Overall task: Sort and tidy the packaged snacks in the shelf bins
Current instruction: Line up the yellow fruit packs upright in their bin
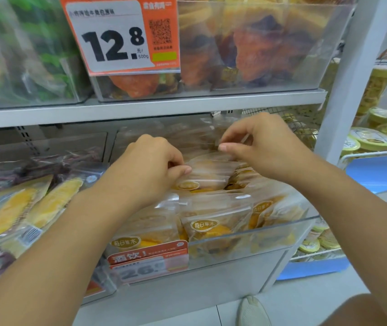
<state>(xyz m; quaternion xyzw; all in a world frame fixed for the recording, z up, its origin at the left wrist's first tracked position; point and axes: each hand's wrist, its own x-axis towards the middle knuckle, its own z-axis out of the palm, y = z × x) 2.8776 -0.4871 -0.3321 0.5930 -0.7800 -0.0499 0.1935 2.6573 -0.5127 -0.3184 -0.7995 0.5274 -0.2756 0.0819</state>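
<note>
Now my left hand (150, 165) pinches a pouch (202, 178) top in the bin (282, 234); my right hand (256, 144) pinches another's edge just behind, nearer the back row.

White metal shelving (155, 109) is held by a white upright post (352, 74). Pale floor tiles (305, 300) are seen below, and a blue crate (317, 267) is set at the right.

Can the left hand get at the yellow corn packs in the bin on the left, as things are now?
Probably yes. The corn packs lie on top of their open bin, beside the left hand, and nothing covers them. But its fingers now pinch a snack pouch, so it must let go first.
</note>
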